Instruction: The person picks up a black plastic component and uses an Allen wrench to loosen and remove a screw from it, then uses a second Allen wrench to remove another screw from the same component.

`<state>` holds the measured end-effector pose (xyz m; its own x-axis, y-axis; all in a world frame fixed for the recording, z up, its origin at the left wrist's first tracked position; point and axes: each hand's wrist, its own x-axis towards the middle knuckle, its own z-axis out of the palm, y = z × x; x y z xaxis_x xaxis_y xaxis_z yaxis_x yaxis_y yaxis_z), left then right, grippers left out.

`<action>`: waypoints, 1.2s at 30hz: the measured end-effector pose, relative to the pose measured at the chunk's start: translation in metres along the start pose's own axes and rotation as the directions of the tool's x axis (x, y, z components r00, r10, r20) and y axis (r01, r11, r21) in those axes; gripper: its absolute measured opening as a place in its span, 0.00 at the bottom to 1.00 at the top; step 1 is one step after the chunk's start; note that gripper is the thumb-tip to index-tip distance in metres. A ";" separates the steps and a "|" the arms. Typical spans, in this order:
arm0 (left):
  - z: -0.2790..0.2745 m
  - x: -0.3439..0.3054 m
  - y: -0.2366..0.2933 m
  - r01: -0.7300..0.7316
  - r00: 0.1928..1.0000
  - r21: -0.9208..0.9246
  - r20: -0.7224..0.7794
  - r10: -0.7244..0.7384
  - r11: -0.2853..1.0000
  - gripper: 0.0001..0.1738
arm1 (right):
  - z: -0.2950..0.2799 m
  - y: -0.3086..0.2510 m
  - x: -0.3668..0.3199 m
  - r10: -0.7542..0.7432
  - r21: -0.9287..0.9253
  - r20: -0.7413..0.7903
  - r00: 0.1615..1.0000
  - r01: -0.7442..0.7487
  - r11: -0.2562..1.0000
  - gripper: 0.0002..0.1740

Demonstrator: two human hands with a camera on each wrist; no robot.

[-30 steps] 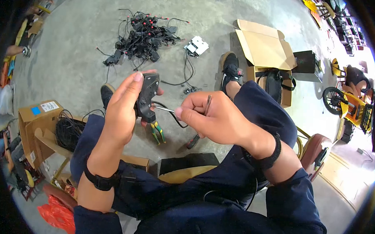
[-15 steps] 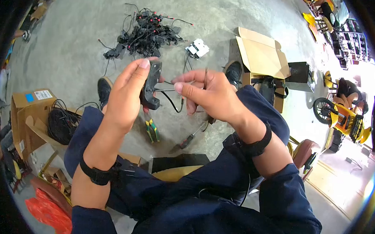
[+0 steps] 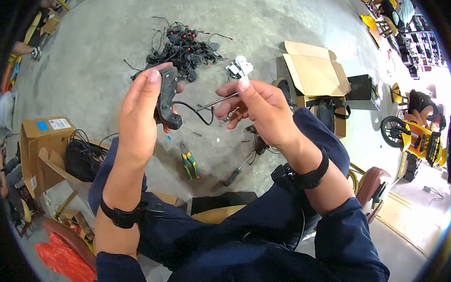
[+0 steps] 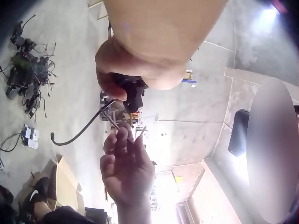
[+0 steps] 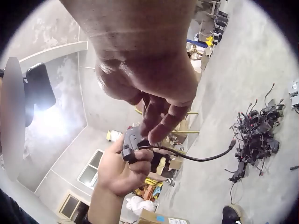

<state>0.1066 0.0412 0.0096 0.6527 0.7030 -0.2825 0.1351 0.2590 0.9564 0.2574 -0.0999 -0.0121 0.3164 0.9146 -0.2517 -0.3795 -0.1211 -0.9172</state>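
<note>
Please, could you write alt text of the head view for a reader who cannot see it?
A left hand holds a black device with a black cable, while the right hand pinches a thin metal tool. On the floor lie pliers, a heap of black cabled parts and an open cardboard box.

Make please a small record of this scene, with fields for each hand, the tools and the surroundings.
Left hand: grips a black device
Device detail: a black cable curves out from it
Right hand: pinches a thin metal tool
Tools on floor: pliers with green-and-yellow handles; screwdriver
Floor ahead: pile of black parts with red-tipped cables; white item beside it
Right side: cardboard box, lid open
Unclear: whether the metal tool touches the cable
</note>
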 end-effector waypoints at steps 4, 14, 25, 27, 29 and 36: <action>-0.001 0.002 -0.006 0.073 0.997 -0.079 0.013 -0.072 0.994 0.24 | -0.007 0.003 0.001 0.034 0.174 -0.035 0.999 -0.027 0.984 0.29; 0.005 0.002 -0.013 0.156 0.986 -0.178 0.087 -0.143 0.971 0.24 | 0.004 0.003 -0.006 0.070 0.042 0.162 0.984 -0.078 0.996 0.34; 0.007 -0.002 -0.009 0.081 0.991 -0.125 0.116 -0.066 0.989 0.25 | 0.017 -0.010 -0.011 0.253 0.053 0.127 0.959 -0.262 0.964 0.10; 0.006 -0.002 -0.012 0.082 0.990 -0.112 0.122 -0.068 0.990 0.25 | 0.017 -0.012 -0.011 0.248 -0.004 0.099 0.964 -0.249 0.968 0.10; 0.007 -0.001 -0.016 0.084 0.989 -0.100 0.127 -0.071 0.991 0.25 | 0.017 -0.011 -0.010 0.243 -0.062 0.073 0.967 -0.239 0.969 0.11; 0.009 0.002 -0.017 0.069 0.993 -0.124 0.104 -0.056 0.990 0.25 | 0.008 -0.010 -0.007 0.358 0.008 0.073 0.931 -0.359 0.933 0.12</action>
<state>0.1124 0.0319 -0.0062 0.7182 0.6147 -0.3261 0.0859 0.3868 0.9182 0.2526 -0.1019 0.0010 0.0953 0.8363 -0.5400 -0.4746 -0.4386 -0.7631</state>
